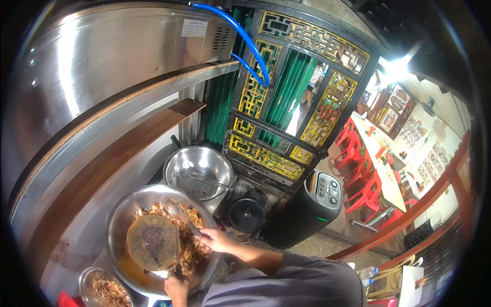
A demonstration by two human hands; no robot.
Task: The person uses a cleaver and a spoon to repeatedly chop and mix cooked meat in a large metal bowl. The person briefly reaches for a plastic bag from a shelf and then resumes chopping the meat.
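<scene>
My left hand [176,288] grips the dark handle of a wide round strainer [151,241], its face stained brown with a dark patch in the middle. The strainer is over a large stainless steel basin [117,234]. My right hand [215,240] holds a metal ladle [177,210] by its handle, its bowl at the far side of the basin among the food. Browned chunks of food [191,255], perhaps meat, lie in the basin, partly hidden by the strainer. Brown liquid shows along the near left side.
A smaller bowl of chopped food [109,293] stands at bottom left. Beyond the basin sits a shiny steel bowl [199,165], with a black fan [247,215] and a tall black speaker [307,215] to its right. A wooden shelf [119,157] runs along the left; red chairs [364,195] stand farther right.
</scene>
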